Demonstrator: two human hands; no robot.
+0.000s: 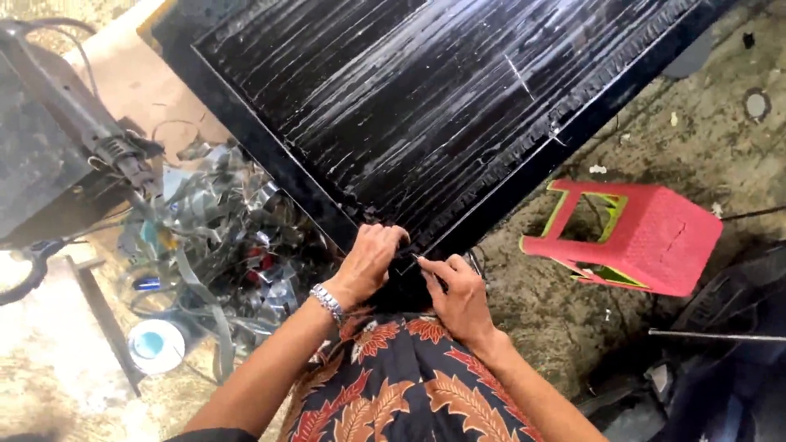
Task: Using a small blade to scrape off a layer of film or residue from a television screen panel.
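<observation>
At the near corner of a big black finned radiator core [426, 106], two bare hands work the fins.

The core lies tilted across the view, its dark frame running down to a corner just in front of the person's patterned lap. To its right a red plastic stool [634, 237] lies tipped on the dirty floor; to its left sits a heap of cut metal strip scraps [221, 245], with a small roll of blue tape [153, 344] near it. The left hand [368, 262], a metal bracelet at its wrist, curls its fingers closed over the frame edge at the corner. The right hand [458, 295] pinches thumb and forefinger nearly shut on something small and pale at the fin edge; what it is I cannot tell. The step looks like fine fin work at the corner, calling for a steady brace and a careful pinch.
</observation>
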